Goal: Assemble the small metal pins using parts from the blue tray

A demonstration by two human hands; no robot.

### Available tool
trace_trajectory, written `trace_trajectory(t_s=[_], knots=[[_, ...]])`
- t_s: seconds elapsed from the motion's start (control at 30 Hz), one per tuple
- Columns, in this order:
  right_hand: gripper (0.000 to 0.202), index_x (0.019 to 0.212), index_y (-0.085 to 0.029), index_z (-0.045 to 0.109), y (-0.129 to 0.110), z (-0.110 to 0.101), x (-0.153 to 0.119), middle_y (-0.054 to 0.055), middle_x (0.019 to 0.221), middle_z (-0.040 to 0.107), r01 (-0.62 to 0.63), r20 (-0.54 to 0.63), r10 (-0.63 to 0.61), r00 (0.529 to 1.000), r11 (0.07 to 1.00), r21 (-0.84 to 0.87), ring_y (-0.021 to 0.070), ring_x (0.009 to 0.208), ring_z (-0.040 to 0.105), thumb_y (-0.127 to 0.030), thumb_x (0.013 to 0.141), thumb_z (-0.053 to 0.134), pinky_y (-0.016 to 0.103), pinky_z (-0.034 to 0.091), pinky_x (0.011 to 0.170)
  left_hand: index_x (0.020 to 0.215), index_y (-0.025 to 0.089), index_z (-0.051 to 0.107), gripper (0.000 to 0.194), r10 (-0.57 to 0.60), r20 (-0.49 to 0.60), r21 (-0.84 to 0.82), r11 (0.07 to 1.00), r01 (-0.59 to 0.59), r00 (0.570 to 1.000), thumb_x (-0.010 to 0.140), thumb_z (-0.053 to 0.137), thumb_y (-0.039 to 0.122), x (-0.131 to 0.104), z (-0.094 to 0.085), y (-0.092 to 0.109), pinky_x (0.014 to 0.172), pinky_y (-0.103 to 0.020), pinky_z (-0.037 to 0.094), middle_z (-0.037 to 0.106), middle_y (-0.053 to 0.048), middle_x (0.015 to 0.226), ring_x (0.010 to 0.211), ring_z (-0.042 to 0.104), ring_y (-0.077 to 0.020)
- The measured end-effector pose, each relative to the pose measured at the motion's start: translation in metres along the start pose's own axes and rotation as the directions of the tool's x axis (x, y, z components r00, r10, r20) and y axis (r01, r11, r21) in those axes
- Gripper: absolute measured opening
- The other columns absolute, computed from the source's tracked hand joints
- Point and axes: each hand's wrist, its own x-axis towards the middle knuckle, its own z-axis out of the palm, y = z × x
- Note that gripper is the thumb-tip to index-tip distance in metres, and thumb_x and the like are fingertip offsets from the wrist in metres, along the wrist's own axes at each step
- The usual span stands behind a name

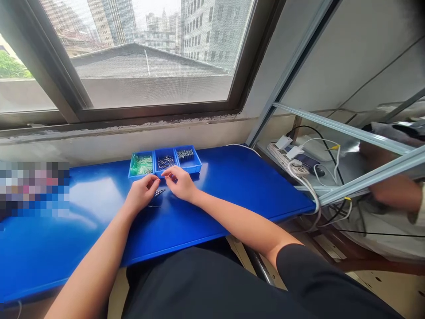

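Note:
My left hand [143, 191] is above the blue table with thumb and fingers pinched together; what lies between the fingertips is too small to make out. Facing it, my right hand [181, 183] has its thumb and forefinger curled close together, and anything in them is too small to name. Slim metal pieces [160, 192] lie on the table beside the left fingers, with a thin dark rod [153, 206] nearer to me. Just beyond the hands stands a blue divided tray [195, 169]. It holds pale small parts in green plastic [133, 165], dark slender metal pieces [166, 161] and rows of metal cylinders [185, 154].
The blue table [232, 186] runs along a wall under a window [156, 53]. At right, a metal frame [345, 128] borders a shelf with a power strip [288, 159] and white cables [312, 190]. Another person's arm [395, 190] shows at far right. The left end is pixelated.

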Motion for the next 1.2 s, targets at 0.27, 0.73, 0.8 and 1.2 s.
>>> trace_trajectory(t_s=[0.27,0.73,0.8,1.2], knots=[[0.008,0.089,-0.02,0.056,0.004,0.003,0.001,0.003,0.092,0.062,-0.225,-0.058,0.244,0.968,0.947,0.23,0.016,0.084,0.064,-0.022,0.082,0.058,0.03,0.057,0.073,0.099,0.019,0.068,0.028,0.01,0.05,-0.031,0.999,-0.008,0.999,0.087,0.061,0.044,0.0,0.002,0.001,0.052,-0.024,0.038,0.053,0.005,0.057,0.05,0.047,-0.0105],[0.02,0.086,-0.019,0.056,0.014,0.007,0.005,-0.002,0.079,0.062,-0.414,0.047,0.449,0.892,0.773,0.48,0.013,0.065,0.066,-0.028,0.075,0.07,0.029,0.058,0.067,0.093,0.019,0.066,0.026,0.0,0.025,0.017,1.0,-0.001,1.0,0.091,0.055,0.042,0.001,0.003,-0.002,0.051,-0.024,0.034,0.051,0.005,0.055,0.049,0.044,-0.0107],[0.016,0.087,-0.018,0.06,0.014,0.006,0.005,0.0,0.081,0.066,-0.41,0.047,0.433,0.9,0.804,0.43,0.012,0.064,0.065,-0.026,0.076,0.068,0.028,0.056,0.066,0.094,0.02,0.065,0.025,-0.001,0.018,0.031,1.0,0.0,1.0,0.091,0.055,0.042,0.001,0.002,-0.003,0.052,-0.024,0.035,0.053,0.005,0.057,0.05,0.046,-0.0109],[0.014,0.092,-0.016,0.068,0.013,0.005,0.002,0.005,0.089,0.072,-0.362,0.041,0.368,0.929,0.879,0.309,0.0139,0.077,0.066,-0.025,0.082,0.064,0.031,0.055,0.078,0.096,0.019,0.065,0.03,-0.007,0.011,0.049,0.999,0.007,1.0,0.094,0.049,0.044,0.001,0.001,-0.001,0.056,-0.026,0.037,0.06,0.002,0.065,0.054,0.049,-0.0124]])
